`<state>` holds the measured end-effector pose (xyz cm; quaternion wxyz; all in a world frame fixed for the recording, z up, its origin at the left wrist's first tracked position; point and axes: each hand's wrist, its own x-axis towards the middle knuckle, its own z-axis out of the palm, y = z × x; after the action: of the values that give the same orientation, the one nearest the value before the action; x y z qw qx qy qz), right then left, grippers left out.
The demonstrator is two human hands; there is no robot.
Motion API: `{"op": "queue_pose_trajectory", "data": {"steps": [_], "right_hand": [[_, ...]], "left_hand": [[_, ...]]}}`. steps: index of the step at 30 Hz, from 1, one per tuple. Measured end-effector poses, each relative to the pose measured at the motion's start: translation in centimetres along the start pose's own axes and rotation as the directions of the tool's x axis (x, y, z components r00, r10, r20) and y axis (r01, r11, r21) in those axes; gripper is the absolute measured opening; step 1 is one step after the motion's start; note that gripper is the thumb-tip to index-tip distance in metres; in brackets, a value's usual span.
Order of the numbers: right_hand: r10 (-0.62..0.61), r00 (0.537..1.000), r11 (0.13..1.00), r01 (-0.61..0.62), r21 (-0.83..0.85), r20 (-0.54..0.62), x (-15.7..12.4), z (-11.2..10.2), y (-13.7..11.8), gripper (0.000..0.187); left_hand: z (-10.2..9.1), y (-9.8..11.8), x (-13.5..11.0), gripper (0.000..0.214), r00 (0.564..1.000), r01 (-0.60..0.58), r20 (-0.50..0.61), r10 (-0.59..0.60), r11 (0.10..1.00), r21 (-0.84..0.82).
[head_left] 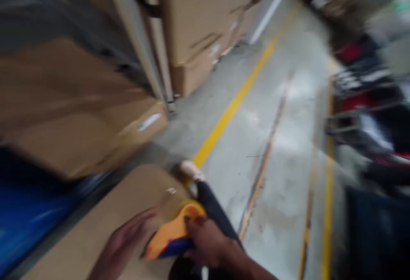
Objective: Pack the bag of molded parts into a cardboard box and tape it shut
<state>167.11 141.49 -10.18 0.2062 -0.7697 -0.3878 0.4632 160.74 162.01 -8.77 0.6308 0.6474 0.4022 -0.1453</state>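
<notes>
My right hand (208,239) is wrapped round an orange and dark blue tape dispenser (171,233), with a yellow rounded part at its far end. The dispenser is held over a cardboard box (134,190) in front of me. To its left, my left hand (128,237) is stretched out with its fingers together and straight, holding nothing. It is above the box top; blur hides whether it touches. A small printed mark shows near the box's far end.
Stacked cartons (205,19) stand beyond rack posts at the upper left. A large carton (80,113) lies left, above a blue surface (32,211). Yellow lines (237,105) run along the grey floor (256,143). Blurred dark and red goods (368,96) lie right.
</notes>
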Motion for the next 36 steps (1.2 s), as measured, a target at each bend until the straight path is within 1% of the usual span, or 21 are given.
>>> {"op": "queue_pose_trajectory", "data": {"steps": [1,2,3,4,6,8,11,13,15,16,17,19,22,25,27,28,30,31,32,34,36], "right_hand": [[0.022,0.999,0.999,-0.020,0.047,-0.043,-0.9,0.0,0.0,0.040],[0.025,0.997,0.994,-0.017,0.106,-0.075,-1.6,-0.1,0.1,0.037],[0.027,0.996,0.985,-0.012,0.174,-0.087,-1.9,-0.2,0.3,0.033],[-0.007,0.995,0.977,0.028,0.212,-0.099,-1.8,-0.3,0.5,0.030],[-0.104,0.991,0.962,0.123,0.242,-0.088,-1.0,-0.4,0.7,0.035],[-0.195,0.979,0.949,0.202,0.240,-0.053,0.2,-0.7,0.5,0.040],[-0.282,0.959,0.933,0.272,0.235,0.010,2.1,-2.1,0.4,0.040],[-0.324,0.945,0.926,0.306,0.221,0.045,3.5,-3.7,0.6,0.039],[-0.338,0.939,0.927,0.320,0.197,0.069,5.1,-5.5,1.1,0.030],[-0.342,0.936,0.928,0.323,0.185,0.082,5.9,-6.5,1.4,0.025],[-0.342,0.934,0.930,0.322,0.175,0.102,6.7,-7.3,1.7,0.021],[-0.331,0.932,0.938,0.308,0.161,0.149,8.2,-8.9,2.3,0.015],[-0.299,0.927,0.953,0.277,0.124,0.227,10.0,-10.8,2.9,0.025],[-0.246,0.919,0.969,0.240,0.060,0.309,11.2,-11.9,3.3,0.031],[-0.180,0.915,0.981,0.192,0.004,0.362,11.5,-12.2,3.5,0.033],[-0.144,0.910,0.986,0.167,-0.026,0.388,11.6,-12.2,3.6,0.042],[-0.085,0.893,0.989,0.131,-0.075,0.441,11.5,-12.1,3.7,0.073],[-0.063,0.883,0.989,0.119,-0.092,0.466,11.5,-12.0,3.8,0.084],[-0.042,0.873,0.989,0.106,-0.107,0.485,11.4,-11.9,3.8,0.088],[-0.009,0.867,0.988,0.083,-0.127,0.498,11.3,-11.7,3.9,0.083],[0.010,0.876,0.988,0.065,-0.138,0.481,11.1,-11.5,4.0,0.078]], "left_hand": [[-1.2,-0.5,-1.5,0.049,1.000,0.007,-0.003,-0.007,1.000,-0.014],[-2.0,-0.7,-2.8,0.049,1.000,-0.004,0.024,0.005,0.999,-0.047],[-2.7,-0.8,-4.0,0.046,1.000,-0.018,0.024,0.020,0.998,-0.067],[-3.1,-0.8,-4.9,0.043,1.000,-0.021,-0.008,0.021,0.997,-0.079],[-3.7,-0.5,-6.4,0.036,0.997,-0.031,-0.067,0.026,0.997,-0.076],[-4.0,-0.1,-7.7,0.031,0.993,-0.060,-0.100,0.057,0.998,-0.031],[-3.8,0.6,-8.9,0.036,0.987,-0.140,-0.071,0.145,0.988,0.072],[-3.4,1.0,-8.8,0.047,0.978,-0.201,-0.024,0.206,0.971,0.127],[-2.7,1.3,-7.7,0.060,0.968,-0.247,-0.001,0.252,0.948,0.200],[-2.3,1.5,-7.0,0.062,0.962,-0.264,-0.010,0.274,0.934,0.239],[-1.9,1.6,-6.1,0.060,0.955,-0.271,-0.040,0.293,0.923,0.271],[-1.2,2.0,-4.3,0.050,0.939,-0.261,-0.145,0.311,0.921,0.289],[-0.3,2.8,-2.1,0.032,0.913,-0.237,-0.279,0.299,0.943,0.235],[0.2,3.9,-0.7,0.026,0.914,-0.188,-0.324,0.246,0.962,0.199],[0.3,4.6,-0.1,0.024,0.935,-0.108,-0.322,0.148,0.984,0.140],[0.3,4.8,0.1,0.023,0.950,-0.044,-0.304,0.070,0.995,0.090],[0.1,5.1,0.6,0.018,0.960,0.116,-0.253,-0.120,0.993,-0.029],[0.0,5.1,0.8,0.016,0.952,0.195,-0.225,-0.209,0.977,-0.085],[-0.1,5.0,1.1,0.015,0.939,0.260,-0.198,-0.282,0.957,-0.132],[-0.3,4.4,1.5,0.016,0.919,0.327,-0.159,-0.362,0.922,-0.209],[-0.4,3.5,2.1,0.021,0.926,0.312,-0.106,-0.362,0.893,-0.324]]}}
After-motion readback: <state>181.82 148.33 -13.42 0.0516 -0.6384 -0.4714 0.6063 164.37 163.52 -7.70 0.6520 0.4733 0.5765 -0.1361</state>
